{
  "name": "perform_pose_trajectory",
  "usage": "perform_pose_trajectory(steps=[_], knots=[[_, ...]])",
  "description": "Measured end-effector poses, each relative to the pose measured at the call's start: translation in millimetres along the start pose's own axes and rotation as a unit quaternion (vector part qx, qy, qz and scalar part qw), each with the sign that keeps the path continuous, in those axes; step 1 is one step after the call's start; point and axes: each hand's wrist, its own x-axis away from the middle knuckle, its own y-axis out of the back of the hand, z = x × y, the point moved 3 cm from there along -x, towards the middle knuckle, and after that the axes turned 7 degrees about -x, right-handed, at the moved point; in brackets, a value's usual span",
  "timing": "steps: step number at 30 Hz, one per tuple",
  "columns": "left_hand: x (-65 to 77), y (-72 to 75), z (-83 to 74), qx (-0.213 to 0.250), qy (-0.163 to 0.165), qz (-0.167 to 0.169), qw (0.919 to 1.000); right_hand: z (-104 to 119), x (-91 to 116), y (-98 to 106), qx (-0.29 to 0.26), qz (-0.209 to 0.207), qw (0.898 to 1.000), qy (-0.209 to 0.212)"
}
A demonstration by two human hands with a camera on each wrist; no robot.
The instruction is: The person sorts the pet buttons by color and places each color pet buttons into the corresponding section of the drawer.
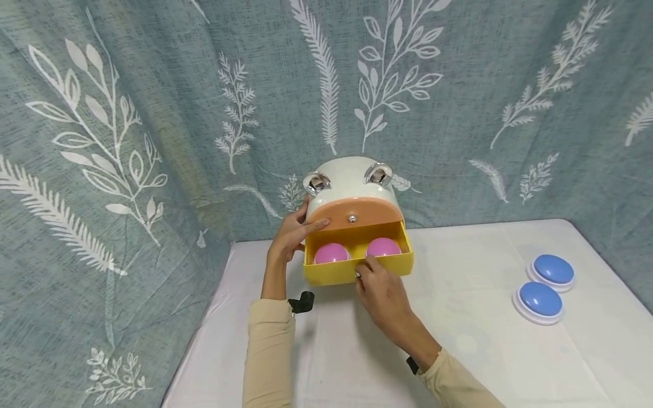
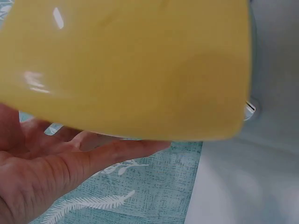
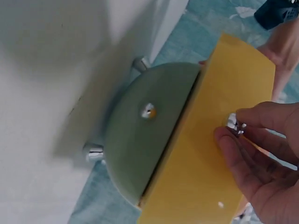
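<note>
An animal-faced drawer box [image 1: 347,180] with a white domed top, chrome ring eyes and an orange upper front stands at the table's back. Its yellow drawer [image 1: 326,276] is pulled out. Inside lie two pink domed buttons [image 1: 332,253] with white rims. My left hand [image 1: 292,233] holds the box's left side, thumb across the orange front and the other fingers behind. The thumb and fingers of my right hand [image 1: 382,294] pinch the drawer's small silver knob [image 3: 235,124]. A green half-round lower front [image 3: 145,130] shows below the drawer in the right wrist view.
Two blue domed buttons [image 1: 541,298] with white rims sit close together on the right of the white-covered table [image 1: 469,351]. A blue-green curtain [image 1: 194,113] with white leaf prints hangs behind the box and along the left.
</note>
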Motion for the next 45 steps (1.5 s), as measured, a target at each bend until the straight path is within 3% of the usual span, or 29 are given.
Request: perform_pose_trajectory(steps=[12, 23, 36, 45], knots=[[-0.6, 2.7, 4.5, 0.017, 0.007, -0.004, 0.9998, -12, -29, -22, 0.013, -0.023, 1.000, 0.003], [1.0, 0.0, 6.6, 0.012, 0.002, -0.006, 0.9999, -30, -60, -35, -0.007, -0.012, 1.000, -0.012], [4.1, 0.1, 8.1, 0.010, 0.001, -0.003, 0.9999, -33, -62, -35, -0.011, -0.023, 1.000, -0.005], [1.3, -1.3, 7.7, 0.005, -0.031, -0.007, 0.9995, -35, -61, -31, -0.026, -0.026, 0.999, -0.004]])
